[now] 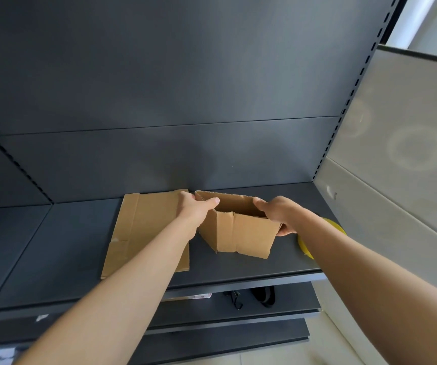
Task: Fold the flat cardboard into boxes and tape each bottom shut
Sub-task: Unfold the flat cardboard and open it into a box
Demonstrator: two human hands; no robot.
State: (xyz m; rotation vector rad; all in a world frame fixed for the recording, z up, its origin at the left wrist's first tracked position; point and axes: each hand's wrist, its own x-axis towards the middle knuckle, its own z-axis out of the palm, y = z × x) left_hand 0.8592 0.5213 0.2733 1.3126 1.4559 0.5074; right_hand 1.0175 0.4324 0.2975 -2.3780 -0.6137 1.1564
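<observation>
1. The brown corrugated cardboard box (241,227), opened into a squarish tube with its top open, stands on the dark grey metal shelf (67,246), near the shelf's back panel and right of centre.
2. The left hand (195,208) grips the box's left upper corner, thumb reaching over the rim towards the inside and the fingers behind the wall.
3. The right hand (277,212) clasps the box's right upper edge, fingers over the rim and the thumb showing below at the right side wall.
4. The box's near wall shows a vertical crease and its lower flaps hang down to the shelf, uneven along the bottom edge.
5. A flat sheet of brown cardboard (146,227) lies on the shelf just left of the box, partly under the left forearm, its far edge close to the back panel.
6. A round yellow object (304,246) lies on the shelf just right of the box, mostly hidden behind the right forearm; what it is cannot be told.
7. Lower shelves below hold a few dark items, too small to tell.
</observation>
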